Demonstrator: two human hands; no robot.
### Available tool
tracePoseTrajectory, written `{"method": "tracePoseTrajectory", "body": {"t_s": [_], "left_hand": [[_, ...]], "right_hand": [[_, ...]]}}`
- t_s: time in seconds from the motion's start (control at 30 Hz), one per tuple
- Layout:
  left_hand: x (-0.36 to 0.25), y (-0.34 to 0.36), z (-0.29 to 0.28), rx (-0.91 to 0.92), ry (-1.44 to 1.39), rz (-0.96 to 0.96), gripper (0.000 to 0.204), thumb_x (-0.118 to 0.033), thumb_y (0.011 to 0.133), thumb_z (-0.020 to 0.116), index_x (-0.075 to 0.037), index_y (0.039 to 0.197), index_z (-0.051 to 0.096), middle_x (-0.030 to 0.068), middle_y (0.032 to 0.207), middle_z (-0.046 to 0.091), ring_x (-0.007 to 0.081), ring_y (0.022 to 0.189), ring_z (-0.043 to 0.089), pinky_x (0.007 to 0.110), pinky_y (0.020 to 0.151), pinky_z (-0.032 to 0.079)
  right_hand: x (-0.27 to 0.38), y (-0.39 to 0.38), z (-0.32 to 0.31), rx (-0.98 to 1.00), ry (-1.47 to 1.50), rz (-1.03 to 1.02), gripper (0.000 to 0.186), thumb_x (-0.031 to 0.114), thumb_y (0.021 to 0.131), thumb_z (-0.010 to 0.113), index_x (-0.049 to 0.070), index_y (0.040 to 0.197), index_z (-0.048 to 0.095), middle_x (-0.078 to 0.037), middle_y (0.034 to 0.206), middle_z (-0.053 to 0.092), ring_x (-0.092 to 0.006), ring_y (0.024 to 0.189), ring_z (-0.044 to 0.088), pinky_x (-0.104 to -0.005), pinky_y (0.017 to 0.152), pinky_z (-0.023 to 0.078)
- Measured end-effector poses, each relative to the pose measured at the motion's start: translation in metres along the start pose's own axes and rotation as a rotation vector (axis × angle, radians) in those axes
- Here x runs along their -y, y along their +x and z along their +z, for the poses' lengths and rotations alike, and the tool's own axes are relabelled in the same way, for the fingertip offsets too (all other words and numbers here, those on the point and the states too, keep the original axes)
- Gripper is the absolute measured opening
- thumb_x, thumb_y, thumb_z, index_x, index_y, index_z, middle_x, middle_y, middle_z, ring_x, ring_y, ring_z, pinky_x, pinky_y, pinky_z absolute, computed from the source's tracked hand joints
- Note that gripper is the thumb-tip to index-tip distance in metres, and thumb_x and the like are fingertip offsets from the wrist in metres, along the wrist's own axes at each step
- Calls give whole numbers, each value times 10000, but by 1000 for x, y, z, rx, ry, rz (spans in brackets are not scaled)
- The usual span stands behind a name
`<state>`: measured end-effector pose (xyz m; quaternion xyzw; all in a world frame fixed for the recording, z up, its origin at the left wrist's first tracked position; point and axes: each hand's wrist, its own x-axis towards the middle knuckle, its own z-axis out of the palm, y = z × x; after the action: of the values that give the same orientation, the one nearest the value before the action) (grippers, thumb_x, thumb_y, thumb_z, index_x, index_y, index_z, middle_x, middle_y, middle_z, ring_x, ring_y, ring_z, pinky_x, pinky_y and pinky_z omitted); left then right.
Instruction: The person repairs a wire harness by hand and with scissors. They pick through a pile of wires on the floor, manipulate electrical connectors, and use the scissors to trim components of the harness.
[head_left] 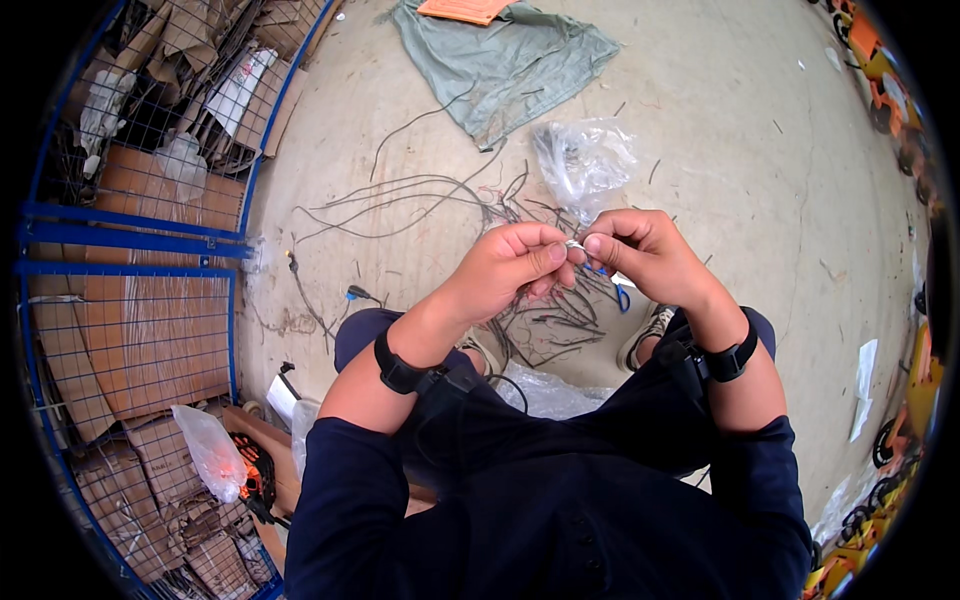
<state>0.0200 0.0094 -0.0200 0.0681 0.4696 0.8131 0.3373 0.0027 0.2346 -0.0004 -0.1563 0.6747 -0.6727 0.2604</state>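
Observation:
In front of my knees, my two hands meet fingertip to fingertip over a small whitish strand (574, 245). My left hand (512, 268) pinches one end of it between thumb and forefinger, its other fingers curled beneath. The thumb and fingers of my right hand (648, 256) close on the other end. The strand is too small to tell its kind. Below the hands, a tangle of dark cables (560, 330) lies on the floor between my shoes. A blue loop (623, 298), like a scissor handle, shows just under my right hand.
A clear plastic bag (585, 160) lies beyond my hands, with a grey-green sheet (505, 65) farther off. Blue wire cages (130, 240) of cardboard stand at the left. Orange and yellow wheeled items (895, 440) line the right edge. A blue connector (357, 293) lies near my left knee.

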Motion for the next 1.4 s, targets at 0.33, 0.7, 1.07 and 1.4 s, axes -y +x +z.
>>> {"method": "tracePoseTrajectory", "body": {"t_s": [0.33, 0.7, 1.07, 1.4], "left_hand": [[-1, 0, -1, -54, 17, 22, 188, -153, 992, 543, 10, 1041, 624, 68, 831, 654, 75, 603, 512, 205, 554, 421], [-5, 0, 3, -101, 162, 48, 168, -135, 990, 542, 6, 1039, 620, 88, 883, 674, 71, 640, 549, 208, 568, 448], [-21, -3, -7, 15, -141, -128, 318, -254, 1025, 465, 20, 998, 624, 149, 896, 688, 110, 641, 587, 231, 566, 482], [-8, 0, -9, -7, -111, -102, 174, -136, 946, 611, 26, 988, 658, 152, 871, 702, 96, 619, 566, 222, 528, 448]], "right_hand": [[3, -3, 7, -55, 28, 23, 147, 141, 925, 665, -2, 952, 685, 27, 748, 623, -29, 683, 507, -206, 612, 438], [-10, 3, 8, -87, -77, -36, 141, 151, 932, 656, 17, 890, 665, 50, 714, 570, -28, 674, 454, -210, 584, 400], [-6, 1, 12, -51, -414, -382, 79, 100, 899, 654, 32, 889, 615, -74, 794, 603, -196, 705, 566, -309, 635, 456], [-6, 1, 8, -116, -618, -582, 67, 60, 863, 660, 42, 878, 598, -92, 788, 588, -264, 709, 573, -339, 637, 456]]}}
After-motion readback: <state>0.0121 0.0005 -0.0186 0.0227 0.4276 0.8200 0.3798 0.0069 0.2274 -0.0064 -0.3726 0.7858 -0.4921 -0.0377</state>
